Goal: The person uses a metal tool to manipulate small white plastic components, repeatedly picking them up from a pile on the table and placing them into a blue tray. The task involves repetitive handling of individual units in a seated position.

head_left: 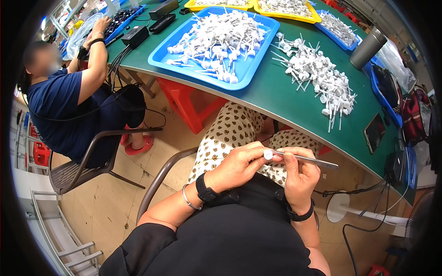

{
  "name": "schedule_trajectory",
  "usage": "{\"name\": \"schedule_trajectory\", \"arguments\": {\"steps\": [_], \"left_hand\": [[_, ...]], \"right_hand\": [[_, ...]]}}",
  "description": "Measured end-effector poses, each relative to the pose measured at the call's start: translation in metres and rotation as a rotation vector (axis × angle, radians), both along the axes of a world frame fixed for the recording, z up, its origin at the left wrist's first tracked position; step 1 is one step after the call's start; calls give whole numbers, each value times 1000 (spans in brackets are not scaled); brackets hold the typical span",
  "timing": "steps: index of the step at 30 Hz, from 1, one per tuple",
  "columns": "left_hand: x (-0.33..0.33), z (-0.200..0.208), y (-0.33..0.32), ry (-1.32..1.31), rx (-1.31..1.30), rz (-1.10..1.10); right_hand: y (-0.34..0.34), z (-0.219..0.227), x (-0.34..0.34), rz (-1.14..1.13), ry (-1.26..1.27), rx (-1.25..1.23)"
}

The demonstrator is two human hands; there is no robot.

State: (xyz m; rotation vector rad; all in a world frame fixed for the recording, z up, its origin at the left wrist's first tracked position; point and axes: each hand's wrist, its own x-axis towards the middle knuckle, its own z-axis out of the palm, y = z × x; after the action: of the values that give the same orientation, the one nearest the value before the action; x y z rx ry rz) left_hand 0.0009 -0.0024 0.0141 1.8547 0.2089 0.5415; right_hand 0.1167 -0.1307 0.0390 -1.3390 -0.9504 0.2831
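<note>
In front of my lap, my left hand (237,168) pinches a small white plastic part (268,155) with a round head. My right hand (301,177) is closed around a slim, flat metal tool (322,163), whose outer end sticks out to the right. The tool's other end meets the white part between my fingertips; its exact shape there is hidden. Similar white pieces with thin stems form a loose heap (320,76) on the green table (271,99). More of them fill a blue tray (160,56) to its left.
Yellow trays (294,16) and another blue tray (354,45) of white parts line the back. A grey flask (368,48) and a phone (374,133) are on the right. A co-worker (69,96) sits at the left; cables (120,60) hang from the table edge.
</note>
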Motion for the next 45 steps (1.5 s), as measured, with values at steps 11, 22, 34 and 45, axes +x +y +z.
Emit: {"name": "schedule_trajectory", "arguments": {"steps": [11, 22, 34, 45], "left_hand": [[0, -2, 0, -57, 16, 11], [1, -2, -1, -28, 14, 2], [1, -4, -1, -19, 14, 4], [0, -7, -1, -25, 38, 6]], "right_hand": [[0, -2, -1, -12, 6, -7], [1, -2, -2, -19, 16, -5], [-1, 0, -2, -24, -4, -40], [-2, 0, -2, -25, -20, -68]]}}
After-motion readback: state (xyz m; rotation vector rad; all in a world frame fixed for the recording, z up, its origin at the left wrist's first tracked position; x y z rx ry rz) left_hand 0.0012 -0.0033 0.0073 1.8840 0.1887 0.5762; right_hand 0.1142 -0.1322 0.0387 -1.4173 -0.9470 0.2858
